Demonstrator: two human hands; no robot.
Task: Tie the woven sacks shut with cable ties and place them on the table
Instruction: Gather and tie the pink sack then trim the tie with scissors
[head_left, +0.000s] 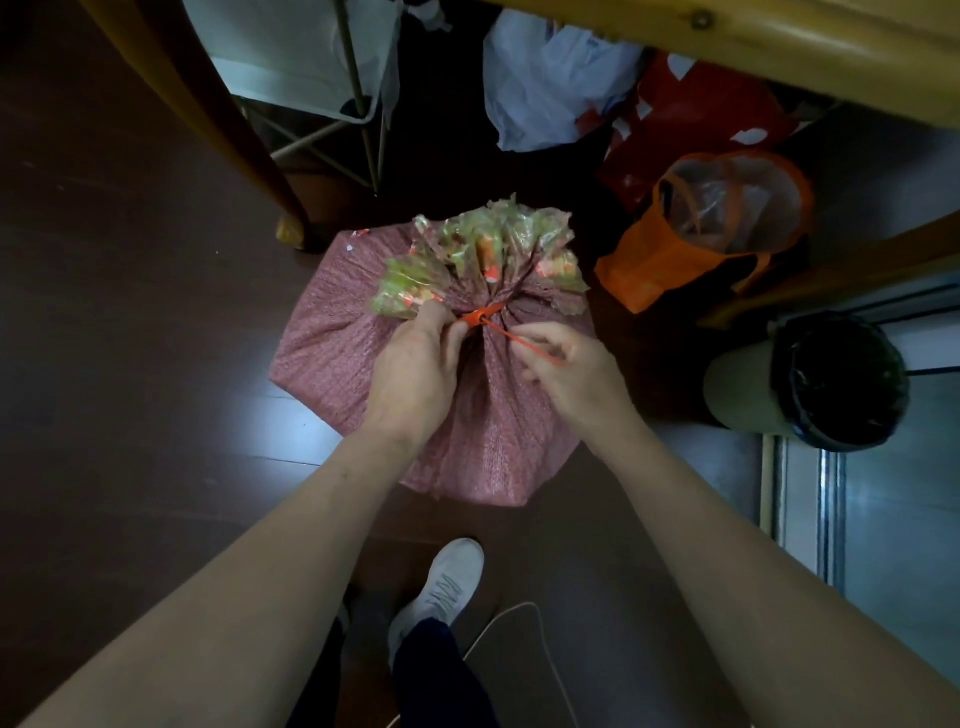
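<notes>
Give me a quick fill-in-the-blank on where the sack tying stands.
The cable tie round the woven sack is coloured ____.
The left hand pinches the tie's head; the right hand pinches its free ____.
The sack rests on the ____.
Missing words: orange; tail; floor.

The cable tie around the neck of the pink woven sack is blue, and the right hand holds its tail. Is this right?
Only the colour is wrong: the head view shows the cable tie is orange, not blue. It does circle the neck of the woven sack, and the right hand pinches its tail.
</notes>
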